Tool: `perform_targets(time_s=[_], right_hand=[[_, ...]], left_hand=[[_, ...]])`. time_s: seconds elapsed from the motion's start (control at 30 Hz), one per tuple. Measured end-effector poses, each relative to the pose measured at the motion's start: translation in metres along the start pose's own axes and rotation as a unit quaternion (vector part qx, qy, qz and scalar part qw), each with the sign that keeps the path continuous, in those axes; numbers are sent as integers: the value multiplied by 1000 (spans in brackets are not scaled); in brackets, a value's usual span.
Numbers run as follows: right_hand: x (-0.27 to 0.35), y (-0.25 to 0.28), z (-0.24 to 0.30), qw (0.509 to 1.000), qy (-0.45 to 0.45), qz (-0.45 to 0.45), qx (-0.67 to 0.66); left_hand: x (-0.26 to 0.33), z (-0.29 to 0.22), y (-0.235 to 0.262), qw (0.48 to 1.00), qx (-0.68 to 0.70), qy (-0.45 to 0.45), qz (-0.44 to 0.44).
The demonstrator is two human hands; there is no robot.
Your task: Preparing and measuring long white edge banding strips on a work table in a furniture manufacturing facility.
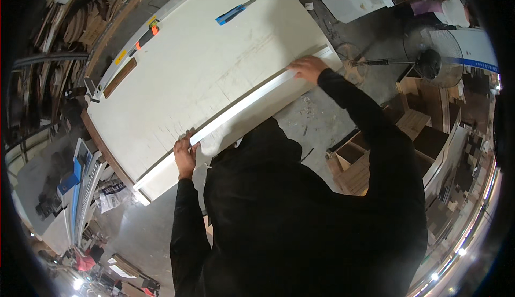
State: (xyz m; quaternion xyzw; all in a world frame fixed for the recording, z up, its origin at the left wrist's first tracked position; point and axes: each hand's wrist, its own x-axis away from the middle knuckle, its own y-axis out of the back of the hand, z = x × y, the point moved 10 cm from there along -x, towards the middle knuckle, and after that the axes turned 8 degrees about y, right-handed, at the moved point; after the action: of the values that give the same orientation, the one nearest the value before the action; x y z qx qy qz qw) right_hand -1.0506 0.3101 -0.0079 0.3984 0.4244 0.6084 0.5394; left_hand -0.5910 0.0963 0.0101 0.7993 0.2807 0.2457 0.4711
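a cluttered workshop with stacked wood offcuts along the left wall, a standing fan at the right and a concrete floor strewn with shavings. in the middle stands a desk carrying one large white panel. from the left: a brown wooden strip lies near the panel's far edge, and a blue utility knife lies further up. one long white straightedge lies across the panel's near side. the left hand has its grip closed on the straightedge's near end; the right hand presses flat on its far end, fingers spread. the straightedge looks placed and steadied; no cut along it is visible yet, and the knife lies untouched.
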Motion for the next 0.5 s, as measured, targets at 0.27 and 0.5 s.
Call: perform_targets(time_s=[0.27, 0.5], right_hand=[[120, 25, -178, 922, -337, 189, 26], [91, 68, -115, 953, -237, -89, 167]], left_hand=[[4, 11, -7, 997, 20, 53, 46], [-1, 1, -5, 1000, -7, 20, 12]])
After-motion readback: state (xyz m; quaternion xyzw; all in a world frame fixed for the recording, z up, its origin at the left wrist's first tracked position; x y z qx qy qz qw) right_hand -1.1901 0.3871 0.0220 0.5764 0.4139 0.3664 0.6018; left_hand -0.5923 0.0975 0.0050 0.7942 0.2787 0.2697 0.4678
